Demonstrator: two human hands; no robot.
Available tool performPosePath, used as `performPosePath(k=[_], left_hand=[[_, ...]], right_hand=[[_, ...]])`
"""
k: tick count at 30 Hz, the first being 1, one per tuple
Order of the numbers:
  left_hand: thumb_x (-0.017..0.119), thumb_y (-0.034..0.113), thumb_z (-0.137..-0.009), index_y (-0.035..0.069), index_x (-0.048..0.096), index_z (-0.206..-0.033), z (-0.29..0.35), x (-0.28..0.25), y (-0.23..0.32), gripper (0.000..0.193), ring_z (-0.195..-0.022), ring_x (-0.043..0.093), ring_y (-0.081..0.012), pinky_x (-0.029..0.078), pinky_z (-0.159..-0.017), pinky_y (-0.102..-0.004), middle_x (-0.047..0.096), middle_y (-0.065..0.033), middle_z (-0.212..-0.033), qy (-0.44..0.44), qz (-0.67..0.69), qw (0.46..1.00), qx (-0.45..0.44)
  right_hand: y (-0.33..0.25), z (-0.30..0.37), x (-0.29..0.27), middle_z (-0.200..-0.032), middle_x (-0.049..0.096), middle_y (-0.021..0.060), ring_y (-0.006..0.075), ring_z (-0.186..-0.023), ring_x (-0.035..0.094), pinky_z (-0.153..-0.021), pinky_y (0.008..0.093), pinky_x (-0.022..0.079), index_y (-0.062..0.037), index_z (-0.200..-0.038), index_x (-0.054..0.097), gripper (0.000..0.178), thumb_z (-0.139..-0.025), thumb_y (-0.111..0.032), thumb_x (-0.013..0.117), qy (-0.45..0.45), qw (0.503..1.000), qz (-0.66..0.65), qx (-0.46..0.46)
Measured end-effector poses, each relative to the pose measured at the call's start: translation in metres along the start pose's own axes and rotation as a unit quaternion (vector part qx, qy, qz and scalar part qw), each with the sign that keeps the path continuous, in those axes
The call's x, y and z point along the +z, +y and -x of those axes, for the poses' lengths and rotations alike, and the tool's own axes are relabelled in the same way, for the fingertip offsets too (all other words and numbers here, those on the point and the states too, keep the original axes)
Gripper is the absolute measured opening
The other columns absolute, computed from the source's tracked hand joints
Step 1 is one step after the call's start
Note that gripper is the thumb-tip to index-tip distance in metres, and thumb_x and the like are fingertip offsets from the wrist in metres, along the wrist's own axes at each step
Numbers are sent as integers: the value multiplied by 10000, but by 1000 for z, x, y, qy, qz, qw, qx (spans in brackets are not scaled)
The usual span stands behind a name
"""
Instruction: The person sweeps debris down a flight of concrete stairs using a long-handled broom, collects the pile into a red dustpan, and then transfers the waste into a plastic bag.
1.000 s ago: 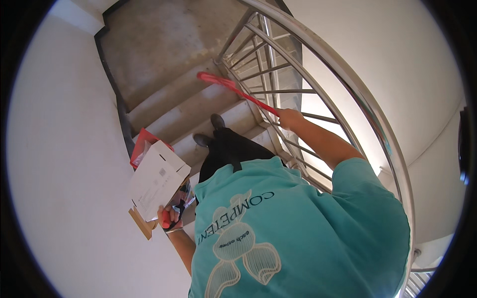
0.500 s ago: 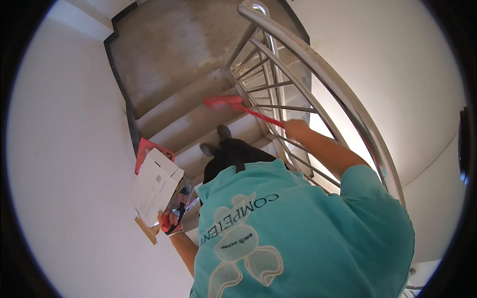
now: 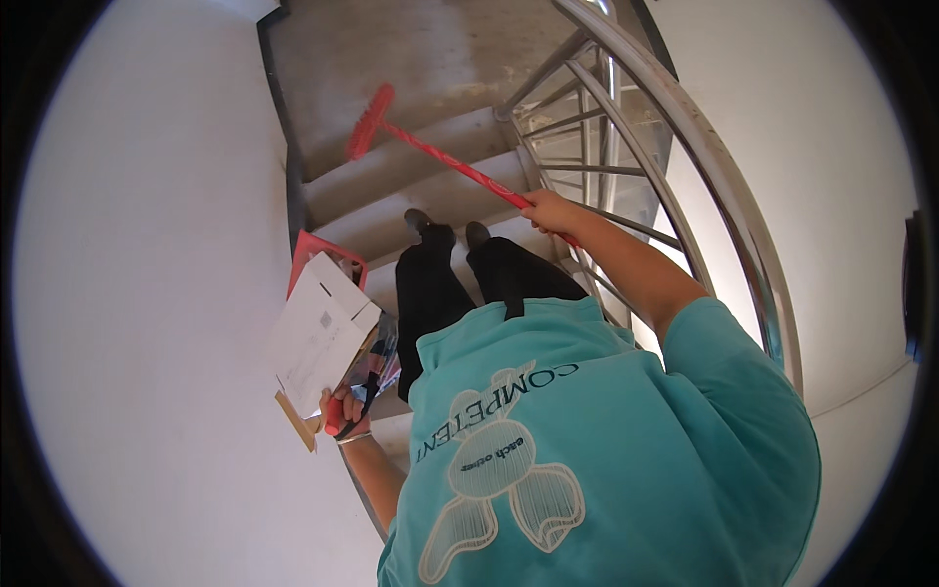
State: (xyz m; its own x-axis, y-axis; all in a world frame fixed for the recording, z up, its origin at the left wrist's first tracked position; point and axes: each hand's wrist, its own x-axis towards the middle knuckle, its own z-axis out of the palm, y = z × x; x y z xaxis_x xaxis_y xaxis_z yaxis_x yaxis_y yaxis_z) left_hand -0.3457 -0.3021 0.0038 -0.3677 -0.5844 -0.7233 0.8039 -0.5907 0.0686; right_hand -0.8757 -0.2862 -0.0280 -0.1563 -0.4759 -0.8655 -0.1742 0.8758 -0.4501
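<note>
My right hand [image 3: 550,211] is closed around the red handle of a broom [image 3: 452,164]. The broom reaches forward and left, its red bristle head [image 3: 372,122] over the edge between the lower steps and the landing. Low on the left, my left hand [image 3: 344,413] is wrapped round a red grip that looks like the end of a dustpan handle. A red dustpan [image 3: 302,256] shows its rim beyond a white cardboard box [image 3: 318,323], which covers most of it. Clear plastic and dark items lie beside the box; a black strap is at my fingers.
Concrete stairs [image 3: 391,176] descend ahead to a brown landing [image 3: 391,44]. A metal railing [image 3: 675,93] curves along the right side, close to my right arm. A white wall [image 3: 166,245] rises on the left. My feet stand on a step below me.
The broom head has swung left and farther forward, away from the railing. My legs have moved apart in a step. The box and dustpan stay in my left hand.
</note>
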Motion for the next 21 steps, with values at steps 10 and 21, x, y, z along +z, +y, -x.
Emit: performPosePath(k=[10, 21], left_hand=[[489, 228, -849, -62, 483, -977, 36, 92, -20, 317, -337, 341, -93, 271, -282, -218, 542, -100, -690, 32, -32, 999, 29], [481, 228, -855, -35, 491, -875, 11, 124, -22, 264, -328, 348, -103, 268, -275, -219, 546, -101, -679, 30, -37, 998, 31]], right_hand=[[-90, -62, 11, -777, 601, 177, 319, -640, 595, -580, 417, 480, -84, -1074, 561, 285, -853, -234, 462, -26, 930, 335, -152], [-53, -41, -133, -975, 606, 155, 326, -925, 564, -805, 403, 440, -190, -1083, 590, 328, -789, -266, 464, 31, 877, 479, -29]])
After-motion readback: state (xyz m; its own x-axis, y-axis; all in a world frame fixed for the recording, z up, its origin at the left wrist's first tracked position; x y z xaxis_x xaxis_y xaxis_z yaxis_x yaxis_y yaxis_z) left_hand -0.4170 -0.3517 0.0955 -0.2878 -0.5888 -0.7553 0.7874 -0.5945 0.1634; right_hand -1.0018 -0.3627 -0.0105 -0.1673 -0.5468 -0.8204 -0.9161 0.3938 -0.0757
